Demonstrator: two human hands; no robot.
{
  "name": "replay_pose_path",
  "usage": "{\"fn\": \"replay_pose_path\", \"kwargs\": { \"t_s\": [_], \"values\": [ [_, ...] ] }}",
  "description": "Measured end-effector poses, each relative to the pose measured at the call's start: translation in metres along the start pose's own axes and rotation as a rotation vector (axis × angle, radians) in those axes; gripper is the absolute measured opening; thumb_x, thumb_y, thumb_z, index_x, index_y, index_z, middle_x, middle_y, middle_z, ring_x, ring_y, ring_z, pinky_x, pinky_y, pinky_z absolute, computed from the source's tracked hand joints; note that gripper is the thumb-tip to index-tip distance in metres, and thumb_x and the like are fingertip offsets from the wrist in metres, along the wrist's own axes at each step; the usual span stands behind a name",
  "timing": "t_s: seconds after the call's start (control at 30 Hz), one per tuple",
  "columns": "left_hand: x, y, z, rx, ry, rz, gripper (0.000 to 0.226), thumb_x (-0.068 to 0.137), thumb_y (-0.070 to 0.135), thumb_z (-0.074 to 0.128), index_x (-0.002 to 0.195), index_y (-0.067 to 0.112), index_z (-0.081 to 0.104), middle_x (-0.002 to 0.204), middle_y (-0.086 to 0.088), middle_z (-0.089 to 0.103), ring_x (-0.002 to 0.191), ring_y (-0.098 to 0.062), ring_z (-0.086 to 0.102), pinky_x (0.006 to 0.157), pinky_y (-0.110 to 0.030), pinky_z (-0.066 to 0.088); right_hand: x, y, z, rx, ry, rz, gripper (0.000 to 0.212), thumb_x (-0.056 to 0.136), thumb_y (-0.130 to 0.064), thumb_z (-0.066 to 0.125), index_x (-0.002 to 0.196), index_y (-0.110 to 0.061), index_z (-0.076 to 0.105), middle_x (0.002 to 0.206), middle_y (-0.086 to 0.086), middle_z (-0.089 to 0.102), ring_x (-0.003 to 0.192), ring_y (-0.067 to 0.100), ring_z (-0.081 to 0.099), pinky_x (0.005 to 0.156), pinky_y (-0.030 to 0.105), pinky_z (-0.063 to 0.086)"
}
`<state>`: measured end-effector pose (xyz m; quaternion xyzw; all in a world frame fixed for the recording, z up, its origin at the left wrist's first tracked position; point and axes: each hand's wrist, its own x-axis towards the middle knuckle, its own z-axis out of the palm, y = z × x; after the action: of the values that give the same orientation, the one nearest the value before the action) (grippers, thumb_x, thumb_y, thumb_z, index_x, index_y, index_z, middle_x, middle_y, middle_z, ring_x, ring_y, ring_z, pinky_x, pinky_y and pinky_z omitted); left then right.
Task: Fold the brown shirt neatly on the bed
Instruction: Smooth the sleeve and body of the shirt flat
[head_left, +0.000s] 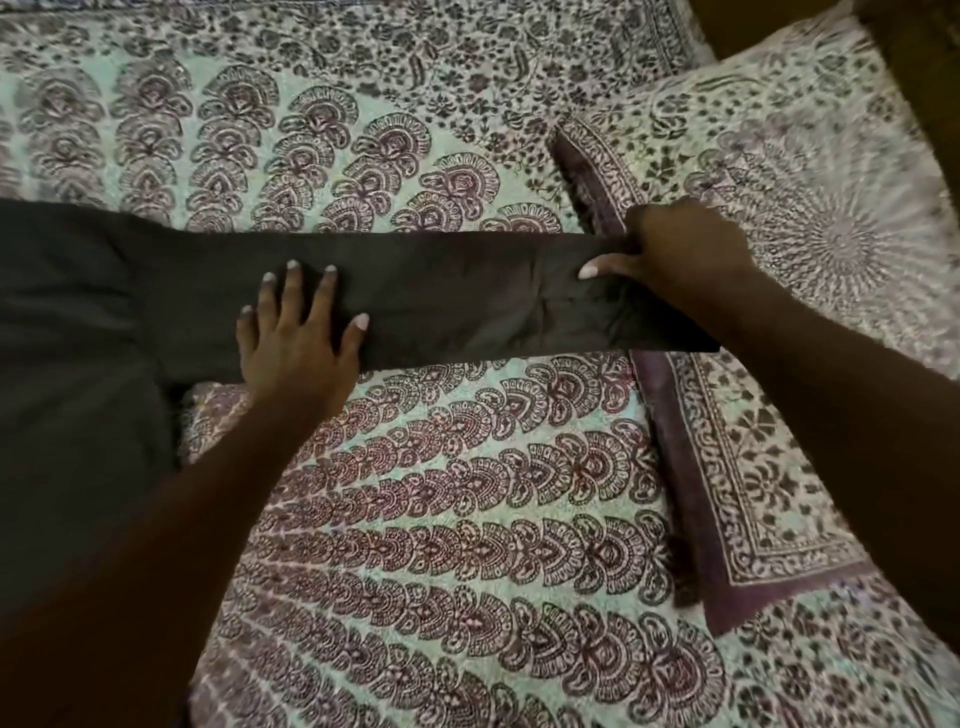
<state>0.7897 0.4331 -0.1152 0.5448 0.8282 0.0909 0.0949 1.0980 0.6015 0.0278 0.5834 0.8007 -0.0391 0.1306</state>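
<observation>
The right hand (680, 249) grips the far end of the sleeve (467, 296). Its thumb (597, 270) lies flat on top of the cloth and its fingers curl around the upper edge, so the cuff end is pinched between them. The left hand (298, 338) is spread wide and flat, with straight, fanned fingers pressing down on the same sleeve nearer the shoulder. Its palm overlaps the sleeve's lower edge.

The sleeve is stretched out as a long, even band between the two hands, lying flat with a few soft creases near the right hand. The cloth is a dark brown, matte, plain weave with no print.

The rest of the shirt (67, 322) spreads out at the left, its body running down and off the frame's left edge. It lies flat on the bed (467, 493), which is covered in a pale green sheet block-printed with rows of maroon and black scalloped motifs.

The cuff end reaches onto a pillow (810, 218) at the right. Its case has a matching print, a purple border and a radiating round pattern.
</observation>
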Motion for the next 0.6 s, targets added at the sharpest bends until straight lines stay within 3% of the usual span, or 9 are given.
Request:
{"fn": "replay_pose_path", "kwargs": {
  "t_s": [0.17,0.3,0.4,0.5,0.6],
  "values": [
    [-0.002,0.008,0.024,0.002,0.010,-0.008,0.071,0.100,0.071,0.021,0.165,0.042,0.016,0.176,-0.005,0.009,0.161,-0.034,0.011,0.125,-0.061,0.014,0.010,-0.002,0.015,-0.088,-0.035,-0.051,0.085,0.079,-0.082,0.059,0.121,-0.007,0.061,0.113,0.029,0.063,0.106,0.049,0.066,0.087,0.051,0.054],
    [0.003,0.014,0.036,-0.001,0.040,-0.076,0.070,0.102,0.071,0.022,0.165,0.042,0.011,0.177,-0.001,0.001,0.162,-0.030,0.004,0.127,-0.060,0.009,0.026,0.001,0.025,-0.147,0.086,-0.115,0.078,0.085,-0.075,0.057,0.116,-0.004,0.062,0.103,0.029,0.065,0.096,0.049,0.068,0.078,0.049,0.052],
    [0.009,0.019,0.035,-0.034,0.094,-0.105,0.072,0.102,0.071,0.028,0.165,0.039,0.013,0.177,-0.004,0.004,0.163,-0.028,0.004,0.127,-0.060,0.007,0.041,0.002,0.023,-0.165,0.146,-0.138,0.078,0.085,-0.073,0.059,0.122,-0.004,0.058,0.100,0.028,0.065,0.091,0.046,0.068,0.067,0.042,0.042],
    [0.012,0.022,0.038,-0.011,0.099,-0.088,0.075,0.100,0.072,0.025,0.166,0.038,0.013,0.177,-0.005,0.004,0.163,-0.027,0.005,0.127,-0.060,0.007,0.052,0.004,0.028,-0.209,0.140,-0.136,0.078,0.086,-0.072,0.059,0.123,-0.004,0.055,0.101,0.025,0.065,0.092,0.043,0.068,0.067,0.041,0.039],
    [0.015,0.023,0.041,0.003,0.083,-0.110,0.078,0.099,0.074,0.023,0.166,0.037,0.011,0.177,-0.003,0.003,0.163,-0.026,0.004,0.127,-0.060,0.007,0.059,0.000,0.035,-0.247,0.126,-0.120,0.080,0.088,-0.070,0.058,0.133,-0.004,0.049,0.102,0.024,0.066,0.095,0.044,0.068,0.069,0.045,0.045]
  ]
}}
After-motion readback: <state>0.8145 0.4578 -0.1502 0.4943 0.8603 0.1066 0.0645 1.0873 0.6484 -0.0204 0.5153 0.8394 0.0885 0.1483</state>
